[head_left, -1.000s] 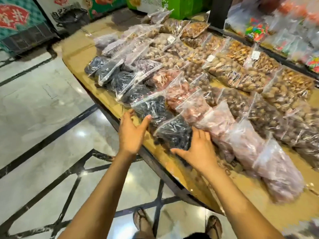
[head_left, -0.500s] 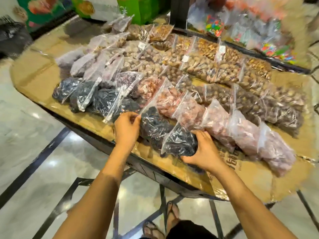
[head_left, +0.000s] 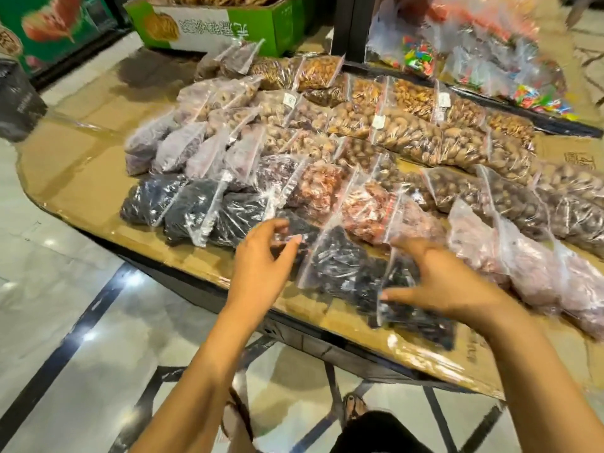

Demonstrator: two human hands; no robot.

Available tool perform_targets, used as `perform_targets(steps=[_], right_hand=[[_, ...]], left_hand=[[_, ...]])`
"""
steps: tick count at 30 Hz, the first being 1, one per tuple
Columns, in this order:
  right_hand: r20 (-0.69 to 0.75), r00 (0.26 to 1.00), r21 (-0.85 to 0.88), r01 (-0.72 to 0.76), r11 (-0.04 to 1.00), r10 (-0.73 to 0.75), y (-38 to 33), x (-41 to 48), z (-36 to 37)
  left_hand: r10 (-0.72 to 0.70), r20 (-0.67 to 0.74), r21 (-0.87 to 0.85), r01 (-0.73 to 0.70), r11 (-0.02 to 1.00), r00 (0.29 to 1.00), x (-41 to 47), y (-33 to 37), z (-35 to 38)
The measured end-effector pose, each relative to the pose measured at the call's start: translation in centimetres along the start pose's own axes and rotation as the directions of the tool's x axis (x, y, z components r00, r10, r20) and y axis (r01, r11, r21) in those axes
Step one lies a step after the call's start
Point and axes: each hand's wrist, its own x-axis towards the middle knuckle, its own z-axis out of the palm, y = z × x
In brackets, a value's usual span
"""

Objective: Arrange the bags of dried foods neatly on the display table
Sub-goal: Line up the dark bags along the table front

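1. Where the display table (head_left: 81,178) edge runs nearest me, two bags of dark dried fruit (head_left: 340,263) lie in the front row.
2. My left hand (head_left: 261,266) hovers beside them, fingers spread, gripping nothing.
3. My right hand (head_left: 447,282) rests on the nearer bag (head_left: 408,308), fingers splayed, not clenched.
4. Pink bags (head_left: 523,266) lie just right.

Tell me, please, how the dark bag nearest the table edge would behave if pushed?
The dark bag would probably slump rather than slide stiffly: loose pieces fill soft, crinkled plastic. Its glossy film likely slips under fingers, and lying by the table edge, it might sag over.
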Motion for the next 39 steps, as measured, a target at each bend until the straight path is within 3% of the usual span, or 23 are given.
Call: perform_targets(steps=[4, 9, 16, 21, 25, 27, 29, 36, 39], right_hand=[[-0.176, 0.983, 0.065, -0.034, 0.997, 0.045, -9.0, 3.8, 1.9], [-0.300, 0.953, 0.209, 0.019, 0.978, 0.045, -19.7, 8.2, 5.8], [-0.345, 0.920, 0.283, -0.085, 0.955, 0.184, -25.4, 12.6, 7.7], [-0.307, 0.886, 0.360, -0.230, 0.904, 0.348, -27.7, 17.0, 8.0], [-0.426, 0.835, 0.160, -0.309, 0.937, 0.348, -29.7, 19.6, 9.3], [-0.511, 0.800, 0.072, -0.324, 0.943, 0.313, -30.1, 20.1, 10.1], [-0.574, 0.745, 0.096, -0.351, 0.931, 0.340, -30.4, 20.3, 10.7], [-0.656, 0.534, 0.284, -0.480, 0.830, 0.534, -32.5, 21.2, 12.3], [-0.656, 0.455, 0.353, -0.519, 0.778, 0.602, -33.7, 21.3, 13.2]], left_hand=[[0.143, -0.018, -0.019, -0.143, 0.990, 0.990, 3.2, -4.3, -8.1], [-0.013, -0.094, 0.062, 0.019, 0.998, 0.996, 7.8, -13.2, -16.7], [-0.080, 0.262, 0.219, 0.022, 0.976, 0.962, 13.2, -19.7, -19.0], [0.051, 0.467, 0.307, -0.216, 0.927, 0.883, 17.0, -21.0, -19.5], [0.154, 0.587, 0.349, -0.421, 0.837, 0.794, 18.7, -22.8, -20.2], [0.235, 0.602, 0.390, -0.538, 0.747, 0.763, 19.4, -24.1, -20.6], [0.315, 0.581, 0.351, -0.580, 0.735, 0.750, 20.0, -25.0, -20.7], [0.431, 0.509, 0.041, -0.521, 0.853, 0.745, 21.2, -26.3, -21.6], [0.431, 0.505, 0.027, -0.513, 0.858, 0.747, 20.8, -27.0, -22.0]])
